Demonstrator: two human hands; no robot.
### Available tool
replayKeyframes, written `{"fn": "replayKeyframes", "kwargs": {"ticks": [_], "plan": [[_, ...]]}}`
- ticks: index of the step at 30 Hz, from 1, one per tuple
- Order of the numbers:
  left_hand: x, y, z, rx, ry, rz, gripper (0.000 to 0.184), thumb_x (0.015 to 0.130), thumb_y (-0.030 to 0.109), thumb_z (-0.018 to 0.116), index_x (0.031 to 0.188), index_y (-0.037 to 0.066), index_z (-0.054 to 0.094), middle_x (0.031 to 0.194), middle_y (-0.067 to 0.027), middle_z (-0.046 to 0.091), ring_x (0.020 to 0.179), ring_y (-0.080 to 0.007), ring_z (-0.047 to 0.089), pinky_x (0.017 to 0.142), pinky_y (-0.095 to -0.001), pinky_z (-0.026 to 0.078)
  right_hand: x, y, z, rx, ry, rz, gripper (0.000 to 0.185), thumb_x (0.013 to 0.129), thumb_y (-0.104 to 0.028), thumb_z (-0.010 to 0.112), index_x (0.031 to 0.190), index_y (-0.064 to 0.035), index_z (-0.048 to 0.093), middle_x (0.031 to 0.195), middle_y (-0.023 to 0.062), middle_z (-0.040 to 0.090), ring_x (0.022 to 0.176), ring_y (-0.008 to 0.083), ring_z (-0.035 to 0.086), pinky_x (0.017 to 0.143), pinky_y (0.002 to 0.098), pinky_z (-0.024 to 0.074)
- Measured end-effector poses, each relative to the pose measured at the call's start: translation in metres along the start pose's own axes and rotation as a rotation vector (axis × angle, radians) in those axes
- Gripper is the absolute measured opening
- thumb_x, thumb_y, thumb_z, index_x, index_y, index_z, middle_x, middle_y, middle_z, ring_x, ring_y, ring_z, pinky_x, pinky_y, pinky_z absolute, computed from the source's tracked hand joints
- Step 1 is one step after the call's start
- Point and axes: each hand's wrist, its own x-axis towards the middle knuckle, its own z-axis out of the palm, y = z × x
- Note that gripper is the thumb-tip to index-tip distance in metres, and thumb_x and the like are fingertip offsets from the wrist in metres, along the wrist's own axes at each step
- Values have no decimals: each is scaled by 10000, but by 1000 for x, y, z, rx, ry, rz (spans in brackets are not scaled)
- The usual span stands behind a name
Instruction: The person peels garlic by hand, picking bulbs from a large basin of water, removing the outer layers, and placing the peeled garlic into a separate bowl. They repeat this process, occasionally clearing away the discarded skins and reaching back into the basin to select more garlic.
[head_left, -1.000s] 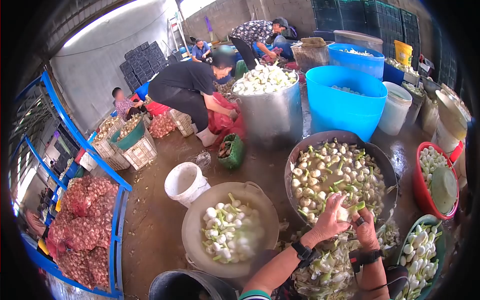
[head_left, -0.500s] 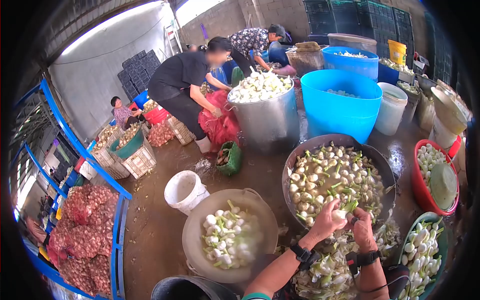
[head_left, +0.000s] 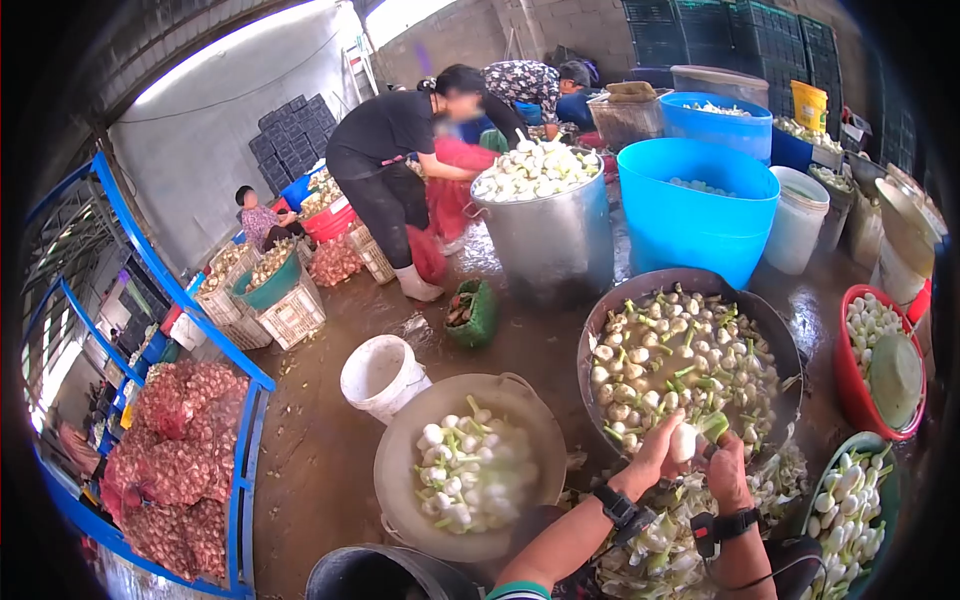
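Note:
A white bulb with a green stem (head_left: 684,441) is between my two hands, over the near edge of a dark pan (head_left: 790,350) of unpeeled bulbs in brownish water. My left hand (head_left: 655,452) is closed round the bulb. My right hand (head_left: 727,468) is closed at its green stem; a small dark thing shows by those fingers, too small to make out. Peeled leaves (head_left: 660,535) lie in a heap below my wrists. To the left, a grey pan (head_left: 400,500) holds white bulbs in cloudy water.
A white bucket (head_left: 383,375), a steel pot (head_left: 545,245) heaped with bulbs and a blue tub (head_left: 690,215) stand ahead. Red (head_left: 850,375) and green (head_left: 888,535) basins are at right. A person in black (head_left: 385,130) bends beside the pot; others work behind. Blue railing (head_left: 165,275) at left.
The person in black has straightened a little and moved the red sack up beside the pot. My hands have shifted slightly down, with the bulb still between them.

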Motion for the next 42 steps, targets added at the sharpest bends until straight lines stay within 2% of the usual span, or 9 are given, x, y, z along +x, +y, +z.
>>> {"fn": "replayKeyframes", "kwargs": {"ticks": [7,10,24,28,30,32,34,39,42], "plan": [[29,-48,-2,883,356,916,615,818,407,614,1188,-61,462,893,-117,594,844,-186,579,782,-286,462,3,19,3,87,222,-97,305,726,105,450,961,17,622,863,41,638,742,121,598,669,239,479],[1,-17,2,162,14,384,603,770,262,716,1226,-32,454,987,-116,588,878,-141,574,774,-259,473,-7,29,10,393,57,1,239,811,-19,453,1010,19,582,862,44,617,748,131,600,656,257,494],[-8,-14,6,-161,-374,296,213,825,144,622,987,7,617,892,-60,634,750,-132,611,656,-273,511,3,50,-56,-435,389,-113,132,789,14,517,834,17,641,689,-10,573,586,63,455,514,227,371],[-11,-2,-6,-212,-433,252,247,862,180,541,1020,-3,592,936,-99,624,794,-160,619,629,-291,519,-22,74,-79,126,363,148,220,712,6,495,850,-12,666,763,117,658,613,231,636,543,328,504],[-9,-5,-6,-196,-306,245,250,877,190,513,1022,2,593,931,-101,623,784,-153,618,622,-274,513,-65,30,-48,-1299,-31,384,173,714,-148,568,823,-44,654,854,166,660,777,309,651,690,409,514],[-5,-9,-2,-132,-160,294,238,886,184,524,1022,4,602,916,-86,626,786,-135,613,629,-234,498,-72,99,-80,-1594,-619,392,257,706,-227,586,899,-88,685,921,187,641,848,308,629,783,388,500],[-7,-10,0,3,-137,298,226,888,175,533,1020,7,608,905,-76,628,797,-130,610,658,-229,493,-51,85,-84,-1553,-511,362,261,772,-230,585,957,-65,663,907,165,652,854,284,635,796,395,500],[-5,-17,12,555,-264,842,195,867,148,558,995,5,595,986,-93,595,921,-173,582,800,-297,468,-30,-16,-27,456,-189,340,318,894,-196,565,1169,-37,545,1033,87,610,919,211,619,745,408,536],[-13,-9,18,973,154,1182,315,861,276,566,1037,16,579,1042,-162,583,954,-336,578,785,-376,482,-25,-6,-18,307,-45,155,345,888,-137,573,1207,-14,525,1071,85,606,917,176,606,785,331,515]]}}
